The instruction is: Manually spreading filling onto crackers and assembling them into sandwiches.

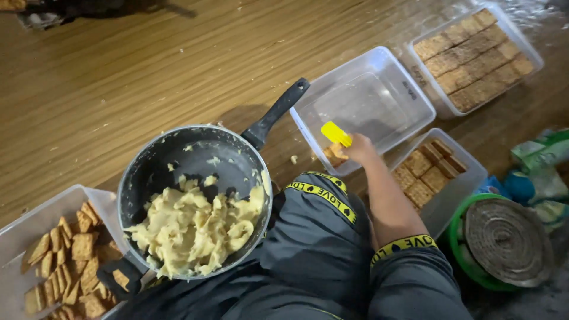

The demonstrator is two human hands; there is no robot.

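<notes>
Far to the left of the fingers sat a clear tub (15,234) full of broken crackers (74,261). Next to it, still left of the fingers, was a dark frying pan (178,151) resting on the person's lap. It held a big heap of soft pale yellow mash (195,228). The pan's black handle (278,109) pointed up toward the fingers.

The right hand (357,148) was stretched out over the near edge of an empty clear tub (367,95). Its fingers were curled tight around a yellow spatula (335,133), and a square cracker (334,153) was tucked just under them, touching them. The left hand could not be seen.

It looked like the cracker was being spread with mash or set down in the empty tub. A good next move would need a soft, steady grip, so the cracker did not snap.

Just right of the fingers was a tub with a few whole crackers (424,178). Farther up and right was a tub with a full flat layer of crackers (474,56). Low on the right, well away from the fingers, sat a round green thing with a grey woven top (507,240)
</notes>
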